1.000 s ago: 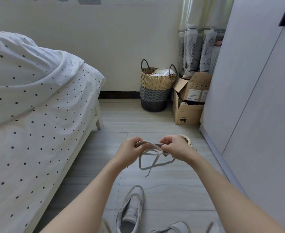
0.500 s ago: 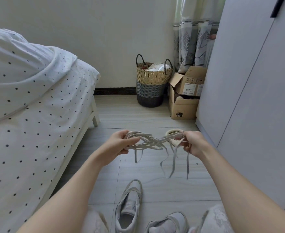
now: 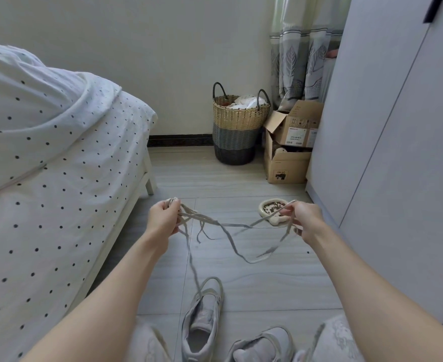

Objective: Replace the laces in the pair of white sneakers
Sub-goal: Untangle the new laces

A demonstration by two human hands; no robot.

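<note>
Left hand (image 3: 163,220): raised over the floor, fingers curled round a bunch of lace strands; fingertips hidden behind the bunch.
Right hand (image 3: 304,218): well apart from the left, thumb and fingers pinching the other end of the laces; the lower fingers are hard to make out.
Laces (image 3: 225,226): grey-white, stretched between the hands, with loops sagging below and one strand hanging down to the left sneaker; how many laces are in the tangle cannot be told.
Left sneaker (image 3: 202,317): on the floor (image 3: 267,283) below the hands, toe pointing away, no lace in it that shows.
Right sneaker (image 3: 264,343): just beside it, cut off by the bottom edge.
Bowl (image 3: 271,209): partly hidden behind the right hand and laces, brown pellets inside.
Boxes (image 3: 291,142): stacked by the wardrobe (image 3: 398,152); white label and dark print, too small to read.
Basket (image 3: 237,126): contents only partly seen, something white.
Bed (image 3: 45,165): cut off at the left edge.
</note>
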